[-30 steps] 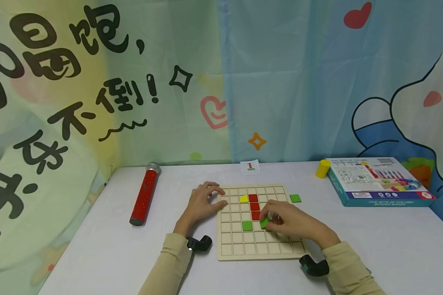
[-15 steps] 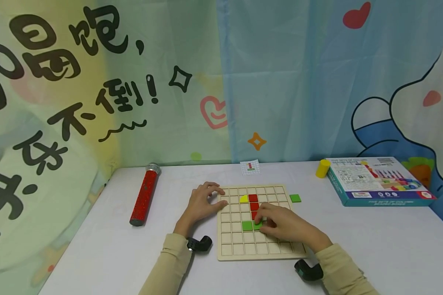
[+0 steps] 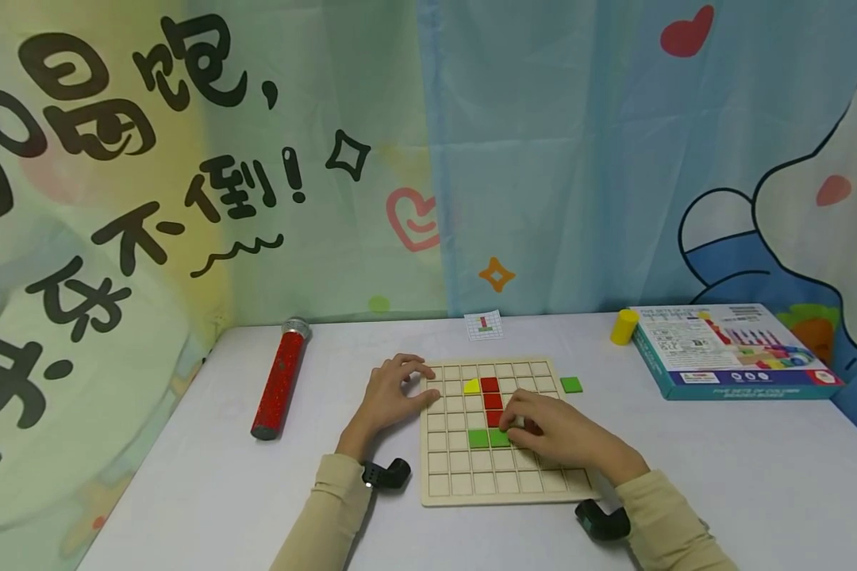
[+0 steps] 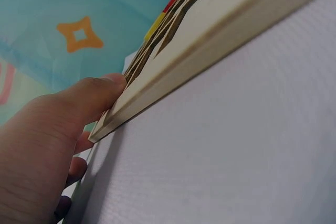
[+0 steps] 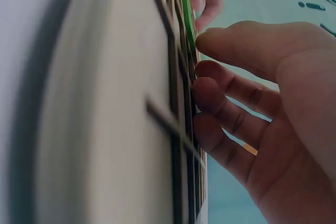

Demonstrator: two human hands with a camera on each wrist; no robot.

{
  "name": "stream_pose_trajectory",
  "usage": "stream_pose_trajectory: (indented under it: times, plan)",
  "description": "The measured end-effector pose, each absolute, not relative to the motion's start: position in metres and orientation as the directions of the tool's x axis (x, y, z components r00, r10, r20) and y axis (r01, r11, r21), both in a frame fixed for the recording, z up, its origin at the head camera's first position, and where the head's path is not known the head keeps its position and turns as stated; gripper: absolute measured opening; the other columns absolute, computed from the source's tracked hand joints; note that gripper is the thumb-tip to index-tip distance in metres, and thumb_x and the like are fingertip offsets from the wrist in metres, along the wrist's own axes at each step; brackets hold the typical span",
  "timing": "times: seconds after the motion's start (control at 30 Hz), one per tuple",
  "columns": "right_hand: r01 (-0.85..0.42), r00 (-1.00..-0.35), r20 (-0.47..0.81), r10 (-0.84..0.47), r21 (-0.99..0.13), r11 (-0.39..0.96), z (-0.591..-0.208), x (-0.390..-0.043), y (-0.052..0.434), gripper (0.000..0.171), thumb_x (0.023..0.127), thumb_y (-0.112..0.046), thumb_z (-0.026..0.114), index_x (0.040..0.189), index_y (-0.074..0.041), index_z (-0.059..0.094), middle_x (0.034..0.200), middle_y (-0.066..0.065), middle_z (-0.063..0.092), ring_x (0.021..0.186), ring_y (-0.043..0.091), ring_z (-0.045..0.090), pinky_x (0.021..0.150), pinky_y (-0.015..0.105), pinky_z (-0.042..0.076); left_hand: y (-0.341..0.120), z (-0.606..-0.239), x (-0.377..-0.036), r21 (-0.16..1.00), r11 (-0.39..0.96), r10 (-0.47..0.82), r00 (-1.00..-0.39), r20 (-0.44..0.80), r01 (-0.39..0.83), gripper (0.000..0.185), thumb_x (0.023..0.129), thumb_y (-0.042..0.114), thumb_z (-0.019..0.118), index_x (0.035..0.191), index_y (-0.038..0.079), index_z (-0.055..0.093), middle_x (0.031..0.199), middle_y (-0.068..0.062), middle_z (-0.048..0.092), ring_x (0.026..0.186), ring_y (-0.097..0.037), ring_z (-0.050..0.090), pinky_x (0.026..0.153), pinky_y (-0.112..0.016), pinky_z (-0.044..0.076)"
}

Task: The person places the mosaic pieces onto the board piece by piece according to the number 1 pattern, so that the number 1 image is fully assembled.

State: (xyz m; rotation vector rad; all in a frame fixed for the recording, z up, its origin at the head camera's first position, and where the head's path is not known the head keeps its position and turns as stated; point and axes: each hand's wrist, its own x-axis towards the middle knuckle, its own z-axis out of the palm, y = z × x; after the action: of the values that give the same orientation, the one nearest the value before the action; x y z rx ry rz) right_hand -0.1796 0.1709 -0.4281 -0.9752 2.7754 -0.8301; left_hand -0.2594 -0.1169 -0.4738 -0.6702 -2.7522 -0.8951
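A wooden grid board (image 3: 439, 482) lies flat on the table. My left hand (image 3: 393, 390) grips its far left corner; the left wrist view shows the thumb (image 4: 100, 95) on top and fingers around the edge. Two green square tiles, one on the left (image 3: 478, 438) and one on the right (image 3: 499, 438), sit side by side in the grid. Above them runs a column of red tiles (image 3: 490, 400), with a yellow tile (image 3: 471, 386) at its upper left. My right hand (image 3: 560, 432) is beside the right green tile, fingers loosely bent, fingertips right at the board's surface.
A loose green tile (image 3: 571, 385) lies off the board's right edge. Behind the board is a small pattern card (image 3: 483, 324). A red microphone-shaped object (image 3: 280, 385) lies left. At the back right are a yellow cylinder (image 3: 624, 327) and a flat game box (image 3: 735, 357).
My right hand carried a green tile left and set it into the grid next to the other green one, then drew back slightly right. The left hand stayed at the corner.
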Motion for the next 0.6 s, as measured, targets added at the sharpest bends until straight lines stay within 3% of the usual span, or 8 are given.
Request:
stream_pose_trajectory:
  times: [0.27, 0.6]
  plan:
    - [-0.534, -0.821, 0.155, -0.55, -0.55, 0.642, -0.432, -0.189, 0.19, 0.007, 0.093, -0.022, 0.06, 0.099, -0.022, 0.064, 0.088, -0.013, 0.054, 0.069, 0.0, 0.046, 0.061, 0.019, 0.043, -0.117, -0.476, -0.261, 0.516, 0.717, 0.362, -0.883, 0.298, 0.468, 0.029, 0.079, 0.044, 0.071, 0.103, 0.028, 0.067, 0.126, -0.001, 0.058, 0.096, -0.018, 0.056, 0.086, -0.038, 0.035]
    - [-0.426, -0.896, 0.127, -0.426, -0.517, 0.743, -0.43, -0.195, 0.21, 0.01, 0.093, -0.019, 0.059, 0.102, -0.017, 0.062, 0.096, -0.008, 0.057, 0.084, 0.006, 0.051, 0.073, 0.026, 0.046, -0.117, -0.476, -0.26, 0.523, 0.717, 0.356, -0.887, 0.293, 0.461, 0.029, 0.079, 0.043, 0.071, 0.103, 0.028, 0.067, 0.126, 0.0, 0.058, 0.097, -0.018, 0.056, 0.086, -0.038, 0.035]
